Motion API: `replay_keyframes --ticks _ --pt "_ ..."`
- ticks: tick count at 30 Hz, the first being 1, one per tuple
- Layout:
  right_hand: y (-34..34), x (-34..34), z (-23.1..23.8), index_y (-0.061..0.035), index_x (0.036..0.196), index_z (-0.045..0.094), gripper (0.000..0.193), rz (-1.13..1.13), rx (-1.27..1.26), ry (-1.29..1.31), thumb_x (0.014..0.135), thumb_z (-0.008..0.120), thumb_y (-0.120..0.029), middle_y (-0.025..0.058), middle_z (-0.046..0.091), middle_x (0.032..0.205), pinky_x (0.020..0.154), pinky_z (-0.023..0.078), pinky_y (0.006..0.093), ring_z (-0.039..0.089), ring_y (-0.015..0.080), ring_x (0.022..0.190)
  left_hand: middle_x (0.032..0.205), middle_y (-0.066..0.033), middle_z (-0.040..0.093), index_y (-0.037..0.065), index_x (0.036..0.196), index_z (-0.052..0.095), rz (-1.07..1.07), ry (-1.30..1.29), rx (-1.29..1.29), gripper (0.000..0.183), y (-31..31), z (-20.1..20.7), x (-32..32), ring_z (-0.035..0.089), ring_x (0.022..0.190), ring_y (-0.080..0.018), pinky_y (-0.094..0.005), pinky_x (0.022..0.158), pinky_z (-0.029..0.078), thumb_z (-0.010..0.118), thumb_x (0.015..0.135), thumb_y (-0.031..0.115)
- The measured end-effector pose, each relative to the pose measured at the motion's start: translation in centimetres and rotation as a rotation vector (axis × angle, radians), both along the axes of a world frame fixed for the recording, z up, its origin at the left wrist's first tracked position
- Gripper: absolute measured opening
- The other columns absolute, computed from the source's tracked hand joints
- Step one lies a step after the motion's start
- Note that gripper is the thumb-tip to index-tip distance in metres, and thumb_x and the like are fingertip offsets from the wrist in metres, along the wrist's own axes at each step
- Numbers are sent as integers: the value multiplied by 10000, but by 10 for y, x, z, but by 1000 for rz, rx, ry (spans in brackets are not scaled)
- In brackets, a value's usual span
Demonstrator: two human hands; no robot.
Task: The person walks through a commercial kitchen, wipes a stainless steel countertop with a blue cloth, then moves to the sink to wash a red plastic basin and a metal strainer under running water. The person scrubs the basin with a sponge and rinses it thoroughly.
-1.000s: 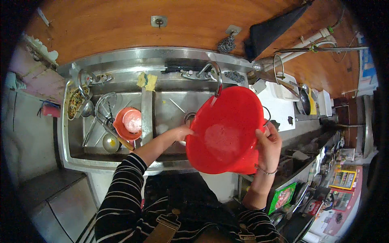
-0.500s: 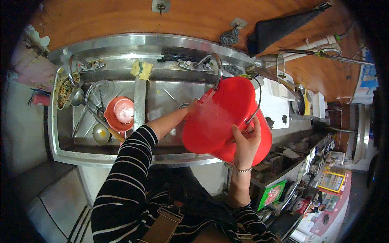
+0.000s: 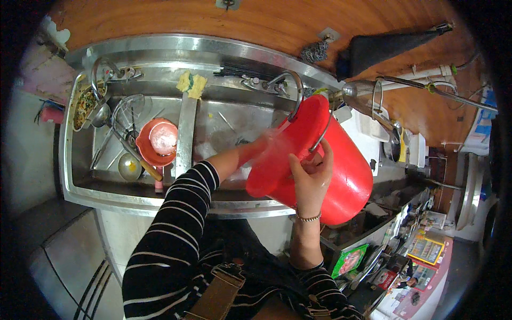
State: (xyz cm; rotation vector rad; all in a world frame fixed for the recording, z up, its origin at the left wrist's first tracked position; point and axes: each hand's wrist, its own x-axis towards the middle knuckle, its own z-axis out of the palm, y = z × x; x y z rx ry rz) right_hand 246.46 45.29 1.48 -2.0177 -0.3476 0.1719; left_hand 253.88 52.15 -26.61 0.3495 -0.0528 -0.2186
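A large red bucket (image 3: 341,170) lies tilted over the right basin, its mouth turned left toward the sink. My right hand (image 3: 312,178) grips it near the rim, beside the wire handle (image 3: 321,137). At the bucket's mouth, my left hand (image 3: 264,145) is under spraying water, and its fingers are blurred. The curved faucet (image 3: 299,88) stands just above the bucket's rim, with water splashing below it.
In the left basin sit a reddish pot (image 3: 143,143), a ladle (image 3: 101,115), a whisk (image 3: 129,117) and a small bowl (image 3: 129,167). Yellow sponges (image 3: 193,85) rest on the divider. A strainer of food scraps (image 3: 85,109) sits at the far left.
The bucket has tipped further, so its side and base now show at the right. My right hand has shifted slightly left with it. My left hand remains at the bucket's mouth.
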Motion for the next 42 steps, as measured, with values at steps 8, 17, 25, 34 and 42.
replay_keyframes --ticks 8,17,25,34,42 --pt "7 7 10 -33 1193 465 465 30 28 -77 769 630 63 -43 444 653 508 397 166 464 26 579 1140 -25 513 115 1279 351 284 -199 290 440 -8 81 -22 510 1013 -119 -315 872 446 554 895 184" --pt "-28 8 42 -45 1124 471 343 -161 269 37 820 629 -22 -33 491 598 392 354 191 442 39 466 1282 -47 465 133 1372 302 73 -148 170 674 7 17 -17 464 1159 -158 -353 968 397 638 792 64" --pt "-105 -8 59 -52 944 514 111 -229 226 183 895 554 -144 0 506 572 384 434 225 517 105 416 1215 -64 525 129 1384 302 -54 59 475 763 54 58 -16 537 1082 -201 -355 880 469 591 708 -74" --pt "-177 30 56 -34 712 526 277 -441 -183 -184 887 600 -236 -51 430 590 457 256 216 334 39 528 1051 -47 584 131 1341 404 -1 1 687 703 76 60 26 575 884 -163 -309 776 486 608 700 -72" --pt "-141 67 18 -91 654 494 251 -262 116 136 844 649 -145 -63 482 614 488 290 193 386 26 540 806 -28 631 97 1050 612 337 -59 1100 363 52 57 65 570 671 -156 -296 628 476 744 713 132"
